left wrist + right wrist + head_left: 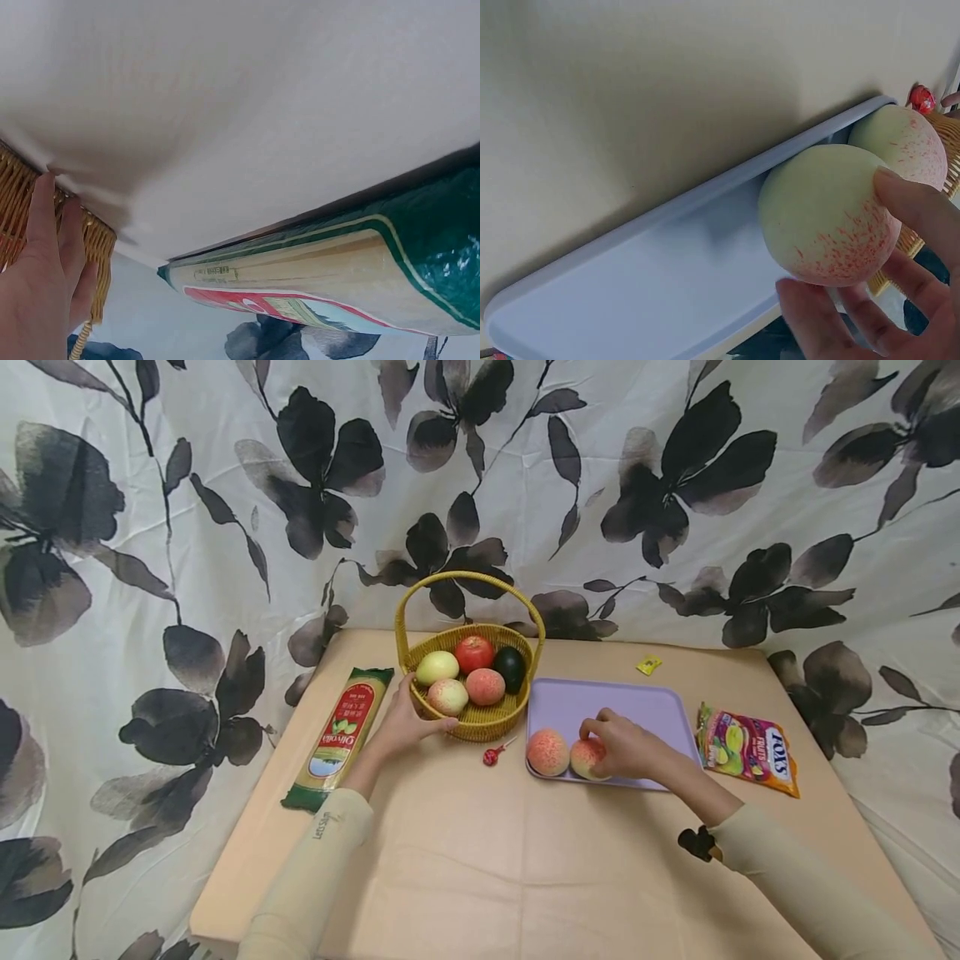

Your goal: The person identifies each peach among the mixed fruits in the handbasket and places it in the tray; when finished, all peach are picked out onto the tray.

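My right hand [622, 745] holds a pink-speckled peach [829, 217] at the near edge of the lilac tray [637, 693], thumb and fingers spread around it. I cannot tell whether this peach touches the tray. Left of it on the tray sits another peach [548, 752]. My left hand [408, 720] rests against the left side of the yellow wicker basket [487, 731], its fingers [45, 217] stretched along the weave. In the basket lie two more peaches, a red round fruit [474, 654], a pale green fruit [437, 668] and a dark avocado-like fruit [509, 670].
Left of the basket lies a long green-ended Olivoila packet [341, 735]. A red lollipop [491, 756] is in front of the basket. Right of the tray lies a Fox's candy bag [748, 750], and behind the tray a small yellow wrapped sweet [648, 664].
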Demonstrator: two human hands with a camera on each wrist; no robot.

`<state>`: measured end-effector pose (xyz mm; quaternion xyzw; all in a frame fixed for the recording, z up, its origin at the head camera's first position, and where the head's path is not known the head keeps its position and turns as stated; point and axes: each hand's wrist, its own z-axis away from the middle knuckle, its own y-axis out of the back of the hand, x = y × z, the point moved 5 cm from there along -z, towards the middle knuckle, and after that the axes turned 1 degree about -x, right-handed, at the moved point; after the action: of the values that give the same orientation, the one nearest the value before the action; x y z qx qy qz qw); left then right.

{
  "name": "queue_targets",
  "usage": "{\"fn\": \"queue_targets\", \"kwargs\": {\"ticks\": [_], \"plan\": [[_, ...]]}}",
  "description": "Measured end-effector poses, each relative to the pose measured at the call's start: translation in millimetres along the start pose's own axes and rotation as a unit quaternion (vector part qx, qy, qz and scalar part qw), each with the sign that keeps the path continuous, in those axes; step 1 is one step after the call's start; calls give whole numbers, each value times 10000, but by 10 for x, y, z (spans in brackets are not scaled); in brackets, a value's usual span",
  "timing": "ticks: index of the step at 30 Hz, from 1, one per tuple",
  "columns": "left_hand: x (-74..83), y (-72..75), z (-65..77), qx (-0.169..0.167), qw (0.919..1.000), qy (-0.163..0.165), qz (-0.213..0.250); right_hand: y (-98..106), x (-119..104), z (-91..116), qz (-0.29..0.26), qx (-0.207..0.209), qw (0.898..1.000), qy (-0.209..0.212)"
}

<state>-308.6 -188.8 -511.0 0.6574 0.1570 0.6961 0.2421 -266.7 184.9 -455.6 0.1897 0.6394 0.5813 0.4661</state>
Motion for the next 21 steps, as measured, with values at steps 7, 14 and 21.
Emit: {"fn": "queue_targets", "kwargs": {"ticks": [7, 14, 21], "plan": [[-11, 8, 1, -19, 10000, -7, 15, -12, 7, -4, 278, -158, 9989, -338], [3, 3, 12, -22, 10000, 16, 1, -27, -6, -15, 321, -127, 9988, -360], [12, 3, 20, 4, 10000, 30, -57, -74, -33, -11, 499, 237, 9983, -171]]}}
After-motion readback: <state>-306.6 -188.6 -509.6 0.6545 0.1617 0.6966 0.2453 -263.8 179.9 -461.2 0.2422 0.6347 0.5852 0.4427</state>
